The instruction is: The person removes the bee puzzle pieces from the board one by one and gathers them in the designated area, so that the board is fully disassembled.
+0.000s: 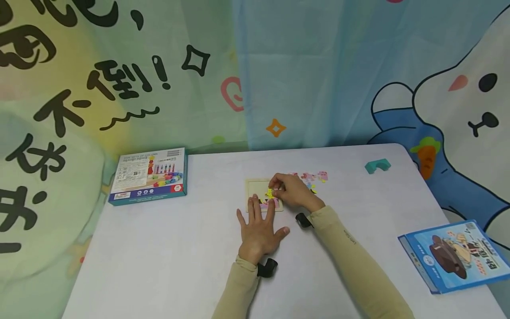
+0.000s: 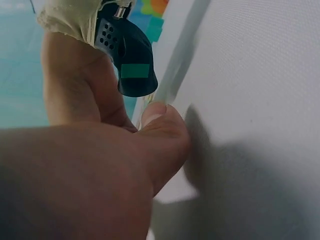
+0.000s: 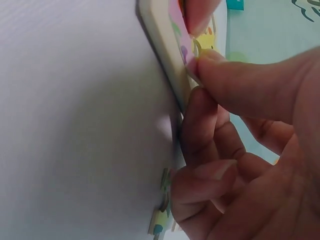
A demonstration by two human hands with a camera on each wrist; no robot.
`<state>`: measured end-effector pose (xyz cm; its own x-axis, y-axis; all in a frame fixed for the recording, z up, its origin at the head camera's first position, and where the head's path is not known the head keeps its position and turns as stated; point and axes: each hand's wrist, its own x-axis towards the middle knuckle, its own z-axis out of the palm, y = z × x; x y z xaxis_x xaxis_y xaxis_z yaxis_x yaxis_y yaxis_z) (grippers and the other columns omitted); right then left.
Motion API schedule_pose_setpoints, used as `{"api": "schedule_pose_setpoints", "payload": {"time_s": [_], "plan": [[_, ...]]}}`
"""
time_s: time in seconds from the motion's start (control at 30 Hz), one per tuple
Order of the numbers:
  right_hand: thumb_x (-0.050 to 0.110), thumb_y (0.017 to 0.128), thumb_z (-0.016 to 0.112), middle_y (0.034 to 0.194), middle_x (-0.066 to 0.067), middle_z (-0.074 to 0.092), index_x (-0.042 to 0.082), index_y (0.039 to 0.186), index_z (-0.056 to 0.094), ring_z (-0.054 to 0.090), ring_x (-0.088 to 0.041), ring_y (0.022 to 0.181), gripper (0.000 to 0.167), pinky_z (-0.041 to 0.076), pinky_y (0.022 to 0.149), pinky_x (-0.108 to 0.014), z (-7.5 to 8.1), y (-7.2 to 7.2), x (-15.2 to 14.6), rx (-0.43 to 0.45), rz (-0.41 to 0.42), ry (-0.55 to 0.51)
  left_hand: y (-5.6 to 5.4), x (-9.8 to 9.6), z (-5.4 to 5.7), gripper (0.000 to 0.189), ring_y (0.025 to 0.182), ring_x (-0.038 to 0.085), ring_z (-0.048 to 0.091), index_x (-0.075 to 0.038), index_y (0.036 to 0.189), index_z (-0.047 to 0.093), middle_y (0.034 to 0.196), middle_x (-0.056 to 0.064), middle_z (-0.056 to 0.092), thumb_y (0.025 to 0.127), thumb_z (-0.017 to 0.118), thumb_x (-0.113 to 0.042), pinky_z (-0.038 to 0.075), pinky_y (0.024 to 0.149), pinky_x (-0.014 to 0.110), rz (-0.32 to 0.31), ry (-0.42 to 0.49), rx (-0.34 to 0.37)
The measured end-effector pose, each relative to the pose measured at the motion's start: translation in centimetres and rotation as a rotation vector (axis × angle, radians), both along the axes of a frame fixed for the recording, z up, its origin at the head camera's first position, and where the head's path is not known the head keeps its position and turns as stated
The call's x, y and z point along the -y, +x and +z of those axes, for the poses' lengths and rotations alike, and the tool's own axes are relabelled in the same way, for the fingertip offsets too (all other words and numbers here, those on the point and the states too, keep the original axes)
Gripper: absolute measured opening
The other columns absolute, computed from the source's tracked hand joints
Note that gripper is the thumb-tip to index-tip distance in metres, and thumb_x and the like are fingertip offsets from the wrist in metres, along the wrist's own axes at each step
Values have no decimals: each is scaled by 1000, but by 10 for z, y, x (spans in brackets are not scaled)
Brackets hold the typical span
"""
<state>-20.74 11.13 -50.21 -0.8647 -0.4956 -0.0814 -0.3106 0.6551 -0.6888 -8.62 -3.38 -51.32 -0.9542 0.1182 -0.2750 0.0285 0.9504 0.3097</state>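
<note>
A small jigsaw puzzle board (image 1: pixel 256 182) with a pale wooden rim lies flat near the middle of the table; pink and yellow pieces fill its lower right part. My left hand (image 1: pixel 258 235) is spread out, its straight fingers resting on the board's near side. At the board's right side, my right hand (image 1: pixel 292 191) pinches a puzzle piece (image 3: pixel 192 71) between thumb and curled finger, against the board's edge. Fingers hide much of that piece. Loose puzzle pieces (image 1: pixel 308 177) lie just beyond and right of the right hand.
A boxed game (image 1: pixel 149 175) lies at the table's back left. A teal arch-shaped block (image 1: pixel 377 165) sits at the back right, and a blue box (image 1: pixel 458 257) overhangs the right edge. Behind the white table (image 1: pixel 167 248) hangs a printed curtain (image 1: pixel 295 75).
</note>
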Motion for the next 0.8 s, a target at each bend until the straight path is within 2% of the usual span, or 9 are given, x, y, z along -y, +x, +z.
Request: {"api": "schedule_pose_setpoints", "payload": {"time_s": [0.13,0.23,0.37,0.47,0.63,0.8], "plan": [[4,97,75,97,-7,74,7,110,74,68,-17,83,14,56,82,-38,1,0,-2,11,-20,-7,1,-1,2,89,167,38,-1,-23,171,26,178,23,0,100,56,-68,4,127,73,-2,-4,11],[4,95,77,93,-7,75,6,107,76,68,-15,81,12,56,81,-37,3,0,-3,11,-22,-28,0,-1,-1,89,167,37,-3,-24,171,24,178,22,-3,100,55,-68,2,127,73,-2,-8,17],[3,95,76,92,-6,74,7,103,76,67,-16,80,9,55,80,-36,5,1,-6,-11,-37,-57,-2,-1,-6,90,167,36,-7,-25,172,20,178,21,-6,100,52,-70,0,127,73,0,-17,20],[4,96,75,92,-6,74,7,103,75,67,-17,82,8,55,82,-36,5,0,-9,-40,-65,-77,-1,-2,-4,91,167,36,-6,-25,171,21,178,21,-6,100,52,-71,1,127,73,2,-14,21],[6,96,76,93,-6,75,7,103,76,69,-20,86,6,54,85,-39,7,-1,-24,-51,-112,-100,-1,-2,-4,92,167,37,-7,-25,172,21,178,22,-6,100,52,-72,1,127,73,-1,-13,27],[9,97,77,92,-6,75,10,103,76,71,-21,89,7,53,88,-43,9,0,-46,-28,-146,-113,1,-2,-5,91,167,38,-4,-23,171,22,178,23,-4,100,53,-70,3,127,74,-3,-18,3]]}}
